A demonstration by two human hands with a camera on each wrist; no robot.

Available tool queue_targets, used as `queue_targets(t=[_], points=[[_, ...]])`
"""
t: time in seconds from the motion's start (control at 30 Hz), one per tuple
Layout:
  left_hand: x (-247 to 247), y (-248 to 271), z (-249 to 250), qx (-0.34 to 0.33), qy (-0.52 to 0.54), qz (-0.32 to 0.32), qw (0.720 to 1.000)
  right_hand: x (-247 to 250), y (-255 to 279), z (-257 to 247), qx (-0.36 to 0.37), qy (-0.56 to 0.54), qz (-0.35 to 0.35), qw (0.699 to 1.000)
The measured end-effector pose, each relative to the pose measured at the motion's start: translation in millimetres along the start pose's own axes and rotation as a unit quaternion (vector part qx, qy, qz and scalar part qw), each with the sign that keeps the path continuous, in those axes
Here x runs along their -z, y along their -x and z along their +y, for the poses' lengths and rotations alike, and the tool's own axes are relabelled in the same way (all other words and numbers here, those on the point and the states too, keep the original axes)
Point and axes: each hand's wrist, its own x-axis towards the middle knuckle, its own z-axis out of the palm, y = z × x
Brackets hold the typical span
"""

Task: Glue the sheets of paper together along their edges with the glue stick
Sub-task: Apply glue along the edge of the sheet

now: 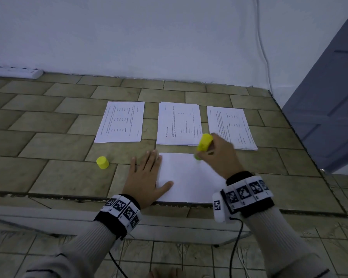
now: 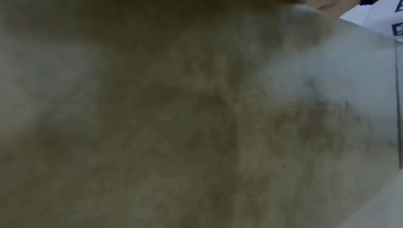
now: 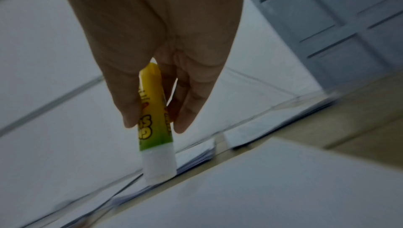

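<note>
A blank white sheet (image 1: 185, 177) lies on the tiled surface in front of me. My left hand (image 1: 147, 177) lies flat with straight fingers on the sheet's left edge, thumb on the paper. My right hand (image 1: 217, 155) grips a yellow-green glue stick (image 1: 203, 144), tilted, with its tip down at the sheet's far edge. In the right wrist view the fingers (image 3: 189, 114) pinch the glue stick (image 3: 156, 128), and its white glue end (image 3: 159, 168) meets the far edge of the sheet (image 3: 283, 188). The left wrist view is a blur of surface.
Three stacks of printed sheets lie in a row beyond the blank one: left (image 1: 121, 122), middle (image 1: 179, 123), right (image 1: 230, 127). The yellow cap (image 1: 102, 162) lies left of my left hand. A power strip (image 1: 18, 72) sits by the wall; a grey door (image 1: 329, 107) stands at right.
</note>
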Motion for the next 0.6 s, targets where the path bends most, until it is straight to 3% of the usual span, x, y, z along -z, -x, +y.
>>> queue_targets(t=[0.1,0.2,0.4,0.6], points=[[0.8,0.9,0.3,-0.001,0.007,0.007,1.0,-33.6,4.2,-22.9,0.046,-0.012,-0.085,0.995],[-0.3,-0.2,0.4,0.001,0.002,0.0,1.0,-59.8,4.2,-33.0,0.081,0.003,-0.127,0.989],[-3.5,-1.5,-1.2,-0.001,0.008,0.006,1.0,-72.0,3.8,-34.7,0.092,0.058,-0.146,0.983],[0.6,-0.3,0.9,0.011,-0.004,-0.009,1.0,-44.7,10.3,-18.8,0.08,0.055,-0.134,0.986]])
